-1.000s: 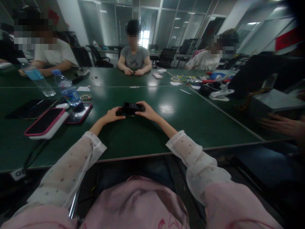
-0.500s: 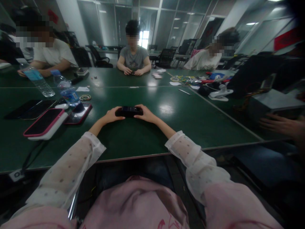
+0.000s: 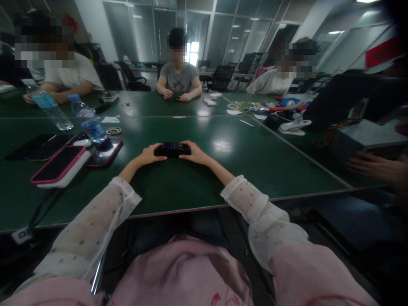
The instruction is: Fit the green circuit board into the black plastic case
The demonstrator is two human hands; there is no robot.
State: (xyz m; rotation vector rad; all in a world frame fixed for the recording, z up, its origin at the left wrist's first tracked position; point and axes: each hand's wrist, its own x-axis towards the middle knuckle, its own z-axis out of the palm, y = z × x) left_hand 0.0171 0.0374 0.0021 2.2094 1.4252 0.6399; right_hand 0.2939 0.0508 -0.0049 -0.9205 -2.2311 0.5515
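A small black box-shaped device (image 3: 172, 149) with a dark, screen-like top is held between my two hands over the green table (image 3: 178, 187). My left hand (image 3: 149, 155) grips its left end, fingers behind and thumb at the front. On the right end, my right hand (image 3: 195, 154) holds it the same way. Its exact kind is too dark to make out, and I cannot tell whether its underside touches the tabletop.
Left of my hands lie a pink-edged phone (image 3: 60, 163) on a white block, another phone (image 3: 105, 152) and a water bottle (image 3: 91, 123). A white clamp (image 3: 295, 124) and cables stand right. Several people sit around; a co-worker's hand (image 3: 372, 165) touches a grey box (image 3: 366, 138).
The black device's top shows slightly more, as if tipped a little toward me. My hands keep their grip in nearly the same place.
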